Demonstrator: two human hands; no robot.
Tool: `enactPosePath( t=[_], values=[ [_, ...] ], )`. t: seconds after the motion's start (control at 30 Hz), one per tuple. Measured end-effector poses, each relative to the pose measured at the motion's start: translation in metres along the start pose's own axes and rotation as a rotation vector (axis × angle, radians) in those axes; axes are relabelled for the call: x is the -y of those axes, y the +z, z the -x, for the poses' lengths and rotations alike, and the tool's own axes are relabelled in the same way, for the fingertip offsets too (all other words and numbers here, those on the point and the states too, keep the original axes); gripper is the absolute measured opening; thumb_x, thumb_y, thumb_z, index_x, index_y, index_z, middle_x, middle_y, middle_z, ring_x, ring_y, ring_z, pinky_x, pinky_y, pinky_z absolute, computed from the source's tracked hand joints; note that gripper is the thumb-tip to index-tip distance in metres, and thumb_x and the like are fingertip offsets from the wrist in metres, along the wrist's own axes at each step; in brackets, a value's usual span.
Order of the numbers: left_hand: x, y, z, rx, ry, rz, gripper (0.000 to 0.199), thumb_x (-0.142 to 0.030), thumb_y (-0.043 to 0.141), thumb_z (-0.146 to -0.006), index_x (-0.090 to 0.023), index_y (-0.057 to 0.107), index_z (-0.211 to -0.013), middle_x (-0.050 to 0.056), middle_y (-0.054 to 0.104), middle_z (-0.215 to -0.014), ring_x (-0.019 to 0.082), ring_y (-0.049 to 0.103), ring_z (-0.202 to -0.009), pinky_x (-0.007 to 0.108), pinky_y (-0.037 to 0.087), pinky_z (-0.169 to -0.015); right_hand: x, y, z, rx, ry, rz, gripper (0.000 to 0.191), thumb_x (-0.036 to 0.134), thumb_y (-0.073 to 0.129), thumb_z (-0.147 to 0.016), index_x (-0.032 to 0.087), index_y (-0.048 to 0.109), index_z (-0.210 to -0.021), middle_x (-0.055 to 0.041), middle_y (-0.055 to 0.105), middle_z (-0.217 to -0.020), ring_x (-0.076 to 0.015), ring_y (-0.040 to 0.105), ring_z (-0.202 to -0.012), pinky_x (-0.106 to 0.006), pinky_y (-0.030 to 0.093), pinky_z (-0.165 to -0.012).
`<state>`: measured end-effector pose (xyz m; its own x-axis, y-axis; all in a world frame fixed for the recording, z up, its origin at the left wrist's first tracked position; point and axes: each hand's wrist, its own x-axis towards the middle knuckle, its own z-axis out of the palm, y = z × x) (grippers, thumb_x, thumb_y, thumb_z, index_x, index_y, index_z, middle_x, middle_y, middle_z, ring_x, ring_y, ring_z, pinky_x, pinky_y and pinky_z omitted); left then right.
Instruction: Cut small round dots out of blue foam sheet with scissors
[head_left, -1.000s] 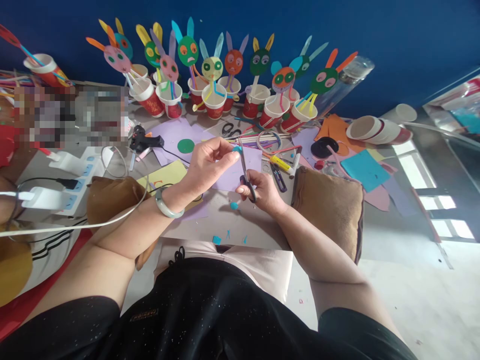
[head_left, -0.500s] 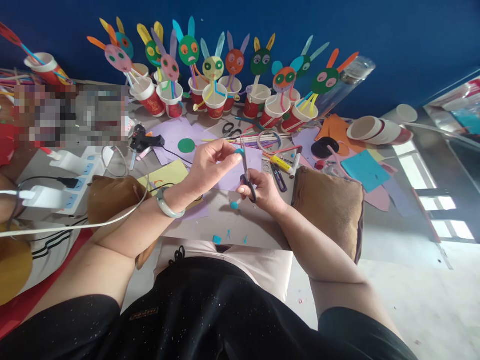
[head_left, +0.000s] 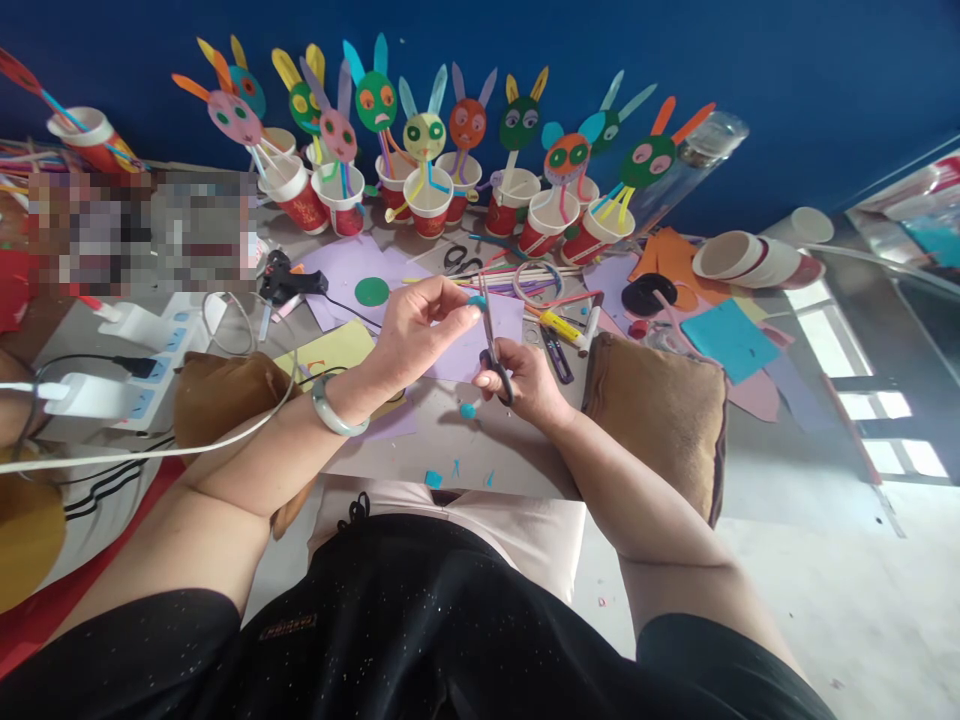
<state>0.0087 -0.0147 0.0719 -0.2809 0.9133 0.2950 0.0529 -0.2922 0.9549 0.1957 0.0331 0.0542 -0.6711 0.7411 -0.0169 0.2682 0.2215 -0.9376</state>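
Between the fingertips of my left hand (head_left: 429, 325) is pinched a small piece of blue paper (head_left: 477, 301). My right hand (head_left: 525, 382) has its fingers in the handles of a pair of scissors (head_left: 493, 345), whose blades point up and stand slightly parted beside the blue piece. On the table under the hands lies a small blue paper disc (head_left: 468, 411). Nearer the table's front edge are a blue scrap (head_left: 433, 479) and thin blue offcuts (head_left: 457, 467). Purple paper (head_left: 501, 325) lies beyond the hands, with a green paper circle (head_left: 372, 292) to the left.
Paper-faced figures in red cups (head_left: 430, 205) line the back wall. A hot glue gun (head_left: 289, 280) and a power strip (head_left: 161, 365) with trailing cables are on the left. On the right lie a box cutter (head_left: 557, 355), a yellow glue tube (head_left: 564, 330) and a brown cushion (head_left: 656, 420).
The blue piece in my left fingertips has turned or shifted very slightly by the scissor blades. Otherwise both hands and the things on the table stay nearly the same.
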Motion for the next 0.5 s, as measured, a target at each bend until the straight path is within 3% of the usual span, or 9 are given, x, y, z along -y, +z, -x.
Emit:
enactPosePath(
  t=[0.5],
  values=[
    [-0.0010, -0.0009, 0.0003, -0.010, 0.015, -0.006, 0.017, -0.033, 0.081, -0.081, -0.022, 0.070, -0.074, 0.000, 0.068, -0.070, 0.013, 0.056, -0.065, 0.027, 0.046, -0.061, 0.0013, 0.0000, 0.0000, 0.005, -0.005, -0.008, 0.080, 0.101, 0.073, -0.059, 0.025, 0.050, -0.064, 0.0003, 0.061, -0.050, -0.0149, 0.054, -0.047, -0.029, 0.041, -0.052]
  ],
)
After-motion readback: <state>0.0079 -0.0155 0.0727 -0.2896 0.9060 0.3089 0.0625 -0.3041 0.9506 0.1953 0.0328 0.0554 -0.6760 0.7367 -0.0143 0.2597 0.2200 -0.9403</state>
